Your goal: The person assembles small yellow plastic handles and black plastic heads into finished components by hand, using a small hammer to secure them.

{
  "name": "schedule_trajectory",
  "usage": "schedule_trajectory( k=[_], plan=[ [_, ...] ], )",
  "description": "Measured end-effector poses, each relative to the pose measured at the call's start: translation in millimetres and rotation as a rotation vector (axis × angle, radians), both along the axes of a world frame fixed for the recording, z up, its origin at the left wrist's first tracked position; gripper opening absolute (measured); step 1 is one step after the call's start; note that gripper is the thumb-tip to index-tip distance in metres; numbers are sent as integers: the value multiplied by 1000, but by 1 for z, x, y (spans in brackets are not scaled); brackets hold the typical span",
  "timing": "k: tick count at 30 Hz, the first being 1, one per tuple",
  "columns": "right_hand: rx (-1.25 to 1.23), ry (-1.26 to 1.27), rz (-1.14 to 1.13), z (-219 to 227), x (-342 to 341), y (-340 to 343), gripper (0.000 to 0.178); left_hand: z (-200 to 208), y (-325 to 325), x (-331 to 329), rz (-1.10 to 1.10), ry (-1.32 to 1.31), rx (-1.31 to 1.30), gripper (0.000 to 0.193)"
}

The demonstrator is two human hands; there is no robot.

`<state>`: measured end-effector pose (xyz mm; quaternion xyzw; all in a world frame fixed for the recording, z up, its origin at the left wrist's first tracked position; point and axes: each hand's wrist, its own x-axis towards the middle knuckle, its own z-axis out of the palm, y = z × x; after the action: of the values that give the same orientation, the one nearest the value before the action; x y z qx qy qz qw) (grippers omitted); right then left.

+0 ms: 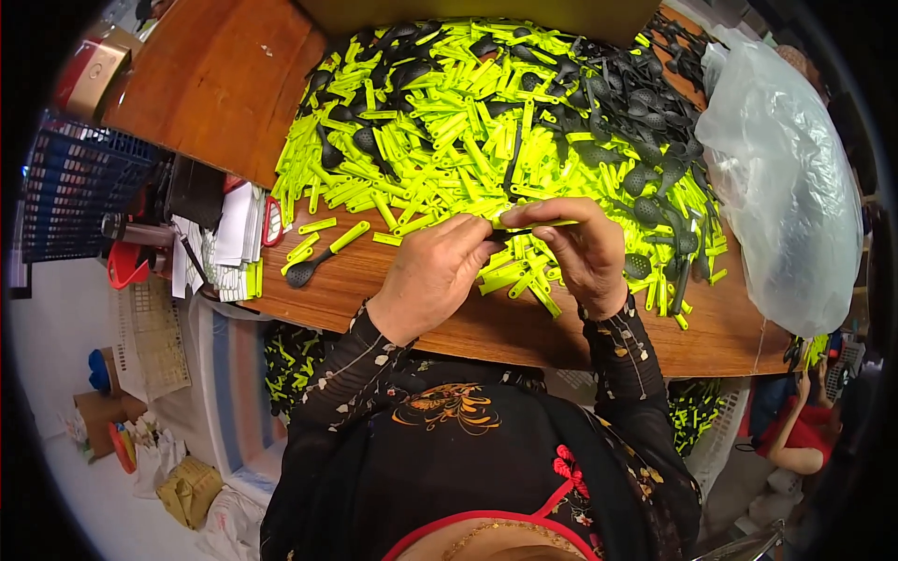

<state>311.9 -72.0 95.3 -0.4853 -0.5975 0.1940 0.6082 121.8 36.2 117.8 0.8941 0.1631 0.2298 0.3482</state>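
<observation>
My left hand (435, 271) is closed, its fingertips pinching one end of a small black piece (505, 234) just above the table. Thumb and fingers of my right hand (587, 251) close from the other side on a lime-green handle (561, 223) that meets the black piece. Most of both parts is hidden by my fingers. Beyond my hands spreads a heap of lime-green handles (449, 117), mixed with black slotted spoon heads (645, 208). Left of my left hand lies a black slotted spoon (299, 273) with a lime handle on it.
The wooden table (524, 337) has its near edge close to my body. A large translucent plastic bag (786, 178) stands at the right. Papers (238, 229), red-handled scissors (272, 221) and a blue crate (79, 187) are at the left. A person in red (800, 435) sits at far right.
</observation>
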Motion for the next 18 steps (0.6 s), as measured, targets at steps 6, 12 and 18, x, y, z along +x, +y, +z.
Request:
schedule_trajectory(
  k=[6,12,18],
  plan=[
    [-8,103,22,-4,6,-1,22,-5,-5,8,-13,5,-71,11],
    [44,-26,-20,0,10,0,21,0,-3,10,-5,-6,-66,11],
    [-143,106,132,-2,20,-3,15,-3,-2,11,-12,-2,-100,12]
  ],
)
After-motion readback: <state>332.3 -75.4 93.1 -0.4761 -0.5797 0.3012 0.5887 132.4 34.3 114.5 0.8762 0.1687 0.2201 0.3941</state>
